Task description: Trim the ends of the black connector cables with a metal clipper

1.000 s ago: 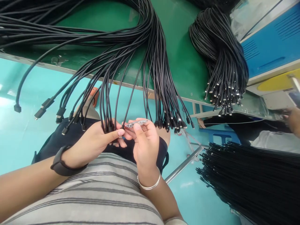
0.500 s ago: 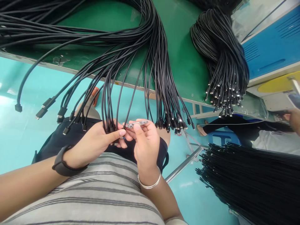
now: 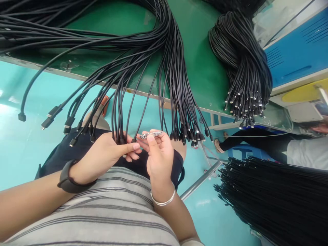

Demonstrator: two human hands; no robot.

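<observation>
Several black cables [image 3: 119, 99] hang over the table edge, and my left hand [image 3: 111, 153] is closed on their connector ends. Its thumb presses one connector, most of which the fingers hide. My right hand [image 3: 160, 153] grips silver nail clippers [image 3: 151, 135] between thumb and fingers, the jaws pointing left, close beside the cable end at my left fingertips. To the left dangle more loose cable connectors [image 3: 51, 118]. A thick bunch of cable ends [image 3: 187, 133] hangs just right of my right hand.
The green table [image 3: 197, 68] carries a looped cable bundle [image 3: 238, 51] at right. Below it, a large stack of black cables [image 3: 276, 194] lies near a metal bar [image 3: 201, 181]. Another person in dark trousers [image 3: 251, 140] sits by a blue stool [image 3: 243, 152].
The clippers' jaws have drawn slightly back from the cable end in my left fingers. At right, the other person's hand and body have shifted to the right.
</observation>
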